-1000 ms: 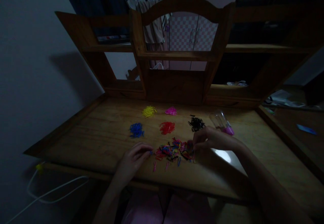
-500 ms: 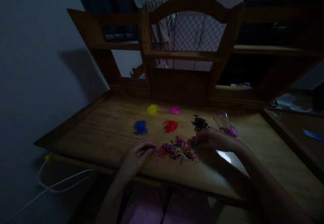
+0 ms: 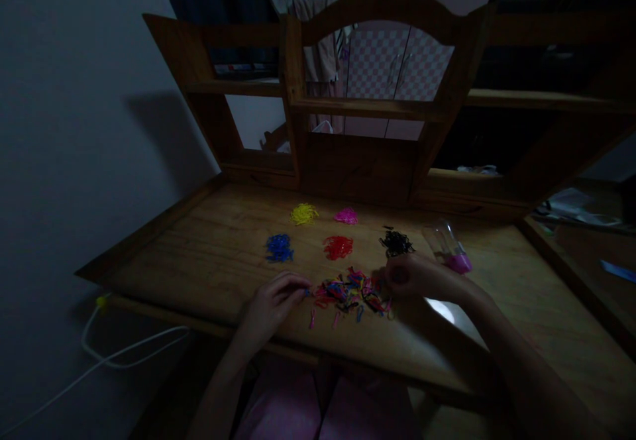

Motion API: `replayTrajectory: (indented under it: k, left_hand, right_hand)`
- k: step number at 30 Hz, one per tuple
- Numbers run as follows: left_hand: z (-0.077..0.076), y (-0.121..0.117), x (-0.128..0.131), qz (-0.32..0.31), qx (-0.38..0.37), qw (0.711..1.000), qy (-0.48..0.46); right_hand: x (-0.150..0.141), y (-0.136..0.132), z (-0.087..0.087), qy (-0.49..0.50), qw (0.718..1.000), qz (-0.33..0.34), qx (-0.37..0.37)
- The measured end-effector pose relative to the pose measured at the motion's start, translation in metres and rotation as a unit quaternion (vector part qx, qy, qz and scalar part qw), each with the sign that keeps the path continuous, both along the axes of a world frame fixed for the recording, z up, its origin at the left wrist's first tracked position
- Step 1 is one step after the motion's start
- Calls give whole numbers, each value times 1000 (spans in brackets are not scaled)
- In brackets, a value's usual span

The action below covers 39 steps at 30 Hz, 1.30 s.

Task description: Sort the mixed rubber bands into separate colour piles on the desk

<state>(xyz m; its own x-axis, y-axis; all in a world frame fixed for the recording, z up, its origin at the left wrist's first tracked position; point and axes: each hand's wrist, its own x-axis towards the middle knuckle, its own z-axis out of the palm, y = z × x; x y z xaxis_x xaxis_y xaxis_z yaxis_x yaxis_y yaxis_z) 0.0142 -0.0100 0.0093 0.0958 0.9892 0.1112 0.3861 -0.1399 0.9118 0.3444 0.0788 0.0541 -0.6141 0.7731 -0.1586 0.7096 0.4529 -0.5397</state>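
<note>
A mixed pile of small coloured rubber bands (image 3: 354, 292) lies on the desk between my hands. At its left edge my left hand (image 3: 272, 301) pinches a blue rubber band (image 3: 307, 292) between thumb and fingertips. My right hand (image 3: 408, 275) is closed at the pile's right edge, just below the black rubber bands (image 3: 396, 243); its fingertips are dim, and I cannot make out what they hold. Beyond the mixed pile are separate heaps of red bands (image 3: 338, 247), blue bands (image 3: 279, 248), yellow bands (image 3: 303, 214) and pink bands (image 3: 346, 216).
A clear container with a pink end (image 3: 453, 252) lies behind my right hand. The wooden desk (image 3: 199, 248) has a shelf unit (image 3: 358, 109) along its back. A white cable (image 3: 132, 357) hangs off the left front edge. The room is dim.
The view has shifted slightly, moving everything a little to the right. My right hand's fingers have curled in more at the pile's edge. My left hand keeps its pinch on the blue band.
</note>
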Motion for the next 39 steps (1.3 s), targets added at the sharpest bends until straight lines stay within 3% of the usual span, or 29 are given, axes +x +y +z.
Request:
replayTrajectory:
  k: [5,8,11,14,19,22,26,30,34,39]
  left_hand:
    - [4,0,1,-3,-3,1000,2]
    - [4,1,1,-6,-9,1000,-5]
    - [1,2,1,-13,-9,1000,-11]
    - [-2,3,1,-12,-15,999,-31]
    - [-4,4,3,-28,-46,996,-68]
    - [-2,4,4,-34,-46,995,-80]
    - [-1,3,5,-39,-25,996,-79]
    - [0,2,4,-42,-9,995,-86]
    - [0,2,5,-48,-9,995,-91]
    - [-6,5,2,-3,-11,995,-98]
  right_hand:
    - [7,-1,14,30,998,-26,-42]
    - [10,0,19,89,989,-34,-110]
    - [12,7,16,177,968,-38,-173]
    - [5,17,11,256,951,-56,-164]
    - [-62,37,8,308,946,-22,-102]
    - [-121,52,9,231,972,29,-34]
    - [-189,71,7,185,980,58,-36]
    - [-224,78,6,164,984,65,-37]
    - [-219,74,11,180,981,60,-29]
    - [-168,68,22,224,974,28,11]
